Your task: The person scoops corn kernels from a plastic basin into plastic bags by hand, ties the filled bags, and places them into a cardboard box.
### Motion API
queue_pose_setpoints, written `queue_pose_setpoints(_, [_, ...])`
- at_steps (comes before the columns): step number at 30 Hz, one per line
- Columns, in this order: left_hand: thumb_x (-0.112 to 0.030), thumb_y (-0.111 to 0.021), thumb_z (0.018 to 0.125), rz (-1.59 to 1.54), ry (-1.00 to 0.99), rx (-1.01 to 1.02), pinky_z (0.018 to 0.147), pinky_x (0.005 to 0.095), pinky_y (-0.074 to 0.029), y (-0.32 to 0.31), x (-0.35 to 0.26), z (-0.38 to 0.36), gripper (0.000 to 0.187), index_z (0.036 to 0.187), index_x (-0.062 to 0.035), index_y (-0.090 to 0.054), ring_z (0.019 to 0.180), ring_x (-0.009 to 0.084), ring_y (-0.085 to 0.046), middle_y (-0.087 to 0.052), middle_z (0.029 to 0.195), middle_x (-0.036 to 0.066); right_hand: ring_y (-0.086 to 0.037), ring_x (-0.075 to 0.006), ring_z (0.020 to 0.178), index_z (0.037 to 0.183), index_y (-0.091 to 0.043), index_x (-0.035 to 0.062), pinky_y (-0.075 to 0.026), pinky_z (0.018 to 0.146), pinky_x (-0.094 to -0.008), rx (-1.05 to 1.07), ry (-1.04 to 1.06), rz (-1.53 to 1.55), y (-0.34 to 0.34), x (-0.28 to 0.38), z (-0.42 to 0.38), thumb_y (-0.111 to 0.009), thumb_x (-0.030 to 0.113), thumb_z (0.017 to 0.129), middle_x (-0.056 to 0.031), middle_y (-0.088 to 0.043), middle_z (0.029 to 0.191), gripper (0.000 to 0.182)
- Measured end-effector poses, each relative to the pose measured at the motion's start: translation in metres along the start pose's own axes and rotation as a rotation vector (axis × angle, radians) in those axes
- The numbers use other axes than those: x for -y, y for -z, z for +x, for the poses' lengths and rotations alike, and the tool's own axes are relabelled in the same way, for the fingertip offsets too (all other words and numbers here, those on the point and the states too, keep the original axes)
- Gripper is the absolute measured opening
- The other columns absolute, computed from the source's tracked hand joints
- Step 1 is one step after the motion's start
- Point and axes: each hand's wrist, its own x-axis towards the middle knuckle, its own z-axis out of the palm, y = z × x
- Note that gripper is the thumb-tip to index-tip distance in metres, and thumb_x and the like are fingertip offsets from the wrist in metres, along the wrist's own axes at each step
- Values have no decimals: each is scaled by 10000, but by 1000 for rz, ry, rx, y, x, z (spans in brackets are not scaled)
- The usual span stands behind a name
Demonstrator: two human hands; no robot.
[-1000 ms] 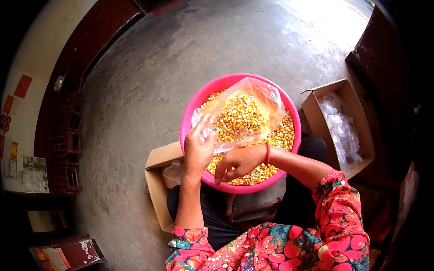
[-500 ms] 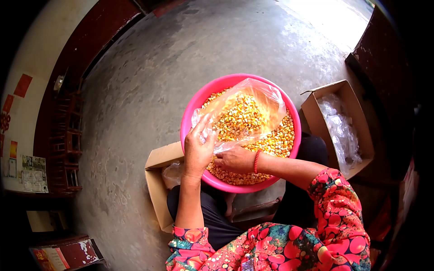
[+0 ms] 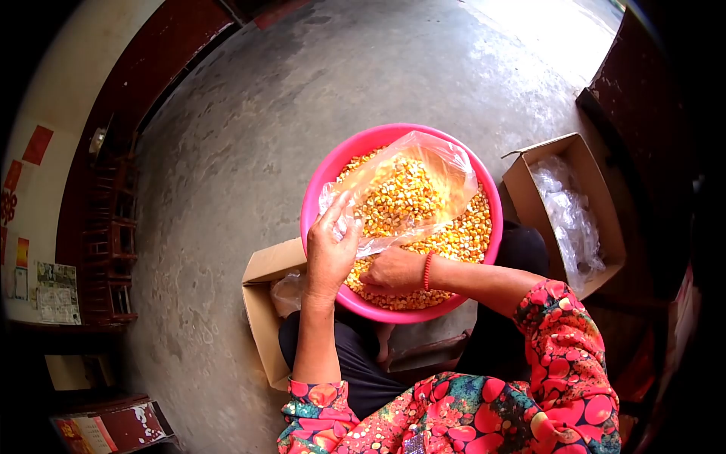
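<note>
A pink plastic basin [image 3: 497, 227] full of yellow corn kernels [image 3: 470, 233] sits in front of my lap. On the kernels lies a clear plastic bag [image 3: 452, 160], its mouth toward me and a heap of corn inside it. My left hand [image 3: 330, 253] grips the bag's near-left edge between thumb and fingers. Just right of it, below the bag's mouth, my right hand [image 3: 396, 271] is curled down into the kernels. Its fingertips are hidden, and a red bead bracelet [image 3: 427, 271] circles that wrist.
At right stands an open cardboard box [image 3: 605, 227] with clear plastic bags [image 3: 567, 216] in it. Another cardboard box [image 3: 261, 333], holding a plastic bag, is by my left leg. Wooden stools [image 3: 110, 234] line the left wall. Concrete floor [image 3: 242, 136] lies beyond the basin.
My right hand has curled from a flatter reach into a closed, fist-like shape over the corn. The left hand and the bag have hardly moved.
</note>
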Motion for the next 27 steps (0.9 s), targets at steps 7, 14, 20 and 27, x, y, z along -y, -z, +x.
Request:
queue_pose_setpoints(7, [-59,-633,796,-11,-30,2,897,360,-452,-1,3,0,387,1163,42,-565,1045,313,-598,-621,1083,231,-598,-312,592,746,-582,51,-469,530,-431,-199,93,-95,-6,-7,5,-533,172,819,-143,-584,622,149])
queue_pose_setpoints(14, [1,-596,807,33,-65,10,881,312,-459,0,3,1,399,1200,40,-543,1021,227,-589,-619,1115,173,-487,-132,546,791,-589,15,-435,552,-314,11,185,855,31,24,4,-512,291,940,-68,-528,597,323])
queue_pose_setpoints(20, [-24,-599,800,-33,-32,19,919,353,-440,2,-2,-1,395,1187,38,-552,1075,290,-585,-606,1139,210,-315,-13,492,744,-523,108,-230,430,-192,-147,-60,1580,93,20,-18,-497,318,958,79,-372,582,301])
queue_pose_setpoints(27, [8,-578,793,-4,-47,23,950,349,-425,-4,-5,0,400,1191,27,-554,1111,290,-567,-601,1156,203,-355,-50,557,783,-508,84,-286,507,-208,-802,-205,1432,105,-32,-26,-485,259,958,46,-396,645,249])
